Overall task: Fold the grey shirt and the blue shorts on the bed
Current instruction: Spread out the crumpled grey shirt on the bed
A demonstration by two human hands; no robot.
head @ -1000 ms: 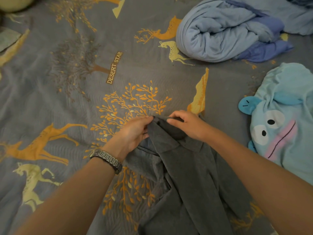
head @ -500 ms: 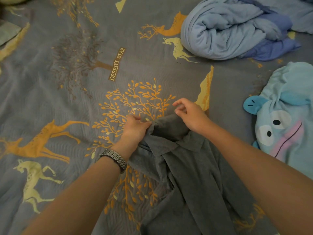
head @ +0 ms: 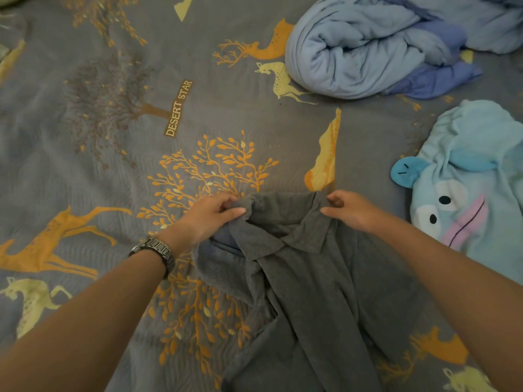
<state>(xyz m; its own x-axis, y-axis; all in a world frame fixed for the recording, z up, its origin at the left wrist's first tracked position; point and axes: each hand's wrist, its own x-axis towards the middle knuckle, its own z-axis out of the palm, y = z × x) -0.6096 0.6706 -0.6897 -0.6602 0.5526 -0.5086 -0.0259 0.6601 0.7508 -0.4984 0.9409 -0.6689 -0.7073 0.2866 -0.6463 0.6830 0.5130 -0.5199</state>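
Grey shirt [head: 317,301]: collared, lying crumpled on the bed cover [head: 85,171], long axis running from the collar at the far end toward the near edge of view. Left hand [head: 209,216] pinches the collar's left end; right hand [head: 351,210] pinches its right end. Cover print reads "DESERT STAR", among deer and trees. Rolled blue blanket [head: 353,52] far right; pale blue cartoon-face pillow [head: 475,199] right, well apart. Metal wristwatch [head: 155,250] on left wrist.
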